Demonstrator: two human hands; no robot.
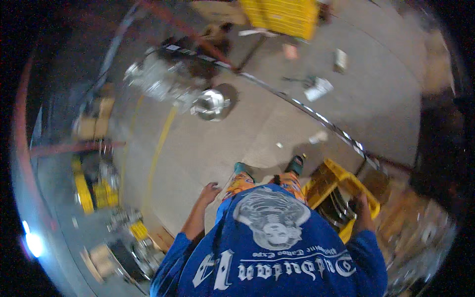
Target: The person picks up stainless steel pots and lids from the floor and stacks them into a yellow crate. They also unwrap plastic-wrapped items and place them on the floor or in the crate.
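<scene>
I'm standing on the concrete floor (208, 148), looking straight down over my blue printed shirt (269, 252). My right hand (360, 205) is at about 4 o'clock in the view, fingers clenched around the near rim of a yellow plastic crate (341, 185), which hangs at my right side, just beside my right leg. The crate is tilted, its long axis running from 10 o'clock to 4 o'clock, and dark metal parts (341, 208) sit inside it, too blurred to tell what they are. The right arm is bent at the elbow, forearm coming up from the lower edge, so this hand is plainly the one on the crate. My left hand (210, 190) hangs at 7 o'clock, well apart from the crate, touching nothing; fingers loosely curled and released, arm nearly straight down by my left thigh. My feet in teal sandals (296, 163) point toward 12 o'clock. Farther off: a shiny metal casting (212, 104) on the floor at 11 o'clock, a long metal rail (307, 109) crossing diagonally, another yellow crate (284, 17) at 12 o'clock, yellow line (161, 148) painted on the floor at 9 o'clock.
</scene>
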